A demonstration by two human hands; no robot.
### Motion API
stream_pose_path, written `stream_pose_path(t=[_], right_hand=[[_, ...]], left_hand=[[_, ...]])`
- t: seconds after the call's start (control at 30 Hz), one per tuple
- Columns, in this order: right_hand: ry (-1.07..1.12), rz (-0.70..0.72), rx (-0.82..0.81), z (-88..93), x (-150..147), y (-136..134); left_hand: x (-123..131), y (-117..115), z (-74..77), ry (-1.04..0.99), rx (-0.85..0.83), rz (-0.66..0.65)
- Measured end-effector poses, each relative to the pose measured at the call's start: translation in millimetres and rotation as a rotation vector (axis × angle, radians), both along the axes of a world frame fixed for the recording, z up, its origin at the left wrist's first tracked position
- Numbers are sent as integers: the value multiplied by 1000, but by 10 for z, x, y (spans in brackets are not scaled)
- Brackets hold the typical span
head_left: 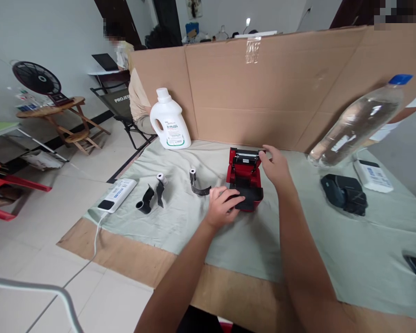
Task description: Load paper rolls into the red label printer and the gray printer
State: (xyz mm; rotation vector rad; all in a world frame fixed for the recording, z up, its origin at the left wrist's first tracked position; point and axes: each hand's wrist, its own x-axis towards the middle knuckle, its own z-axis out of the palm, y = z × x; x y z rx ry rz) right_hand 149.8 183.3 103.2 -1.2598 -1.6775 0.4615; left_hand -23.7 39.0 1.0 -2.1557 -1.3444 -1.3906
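Red-and-black boxy plastic device [244, 178] stands open in the head view on pale-green cloth [183, 226], right of a white plastic bottle [169, 118] labelled in Chinese and a dark fabric chair [113, 102] lettered "PROJE", left hand [222, 206] touching its black flap [251, 197], right hand [276, 167] its lid [245, 158], whether fingers grasp I cannot tell.

The red device [244, 178] (black-trimmed) sits open on pale cloth [242, 245].

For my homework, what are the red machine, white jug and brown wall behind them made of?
The red machine looks like smooth, hard plastic, with crisp edges. The white jug is probably smooth plastic too: its handle is part of its body. The brown wall looks like matte cardboard, with straight creases.
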Motion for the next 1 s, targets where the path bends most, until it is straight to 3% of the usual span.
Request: stream_pose_path(t=[0.13,0.27,0.4,0.5,0.73,0.87,1.0], right_hand=[[171,53,-73,-246,-92,-14],[225,45,-37,-520,-59,-353],[351,102,-234,-745,3,-579],[456,184,-344,-787,-12,-585],[466,241,-393,-739,-23,-540],[451,260,-377,-890,-7,-521],[495,216,-225,-1121,-65,-567]], left_hand=[[10,-10,12,1,4,11],[51,-26,23,-25,40,1],[87,-31,1,-63,84,-9],[84,-13,-5,-99,25,27],[-42,86,119,-199,-262,134],[-55,159,150,-219,-240,109],[-117,125,167,-201,-165,118]])
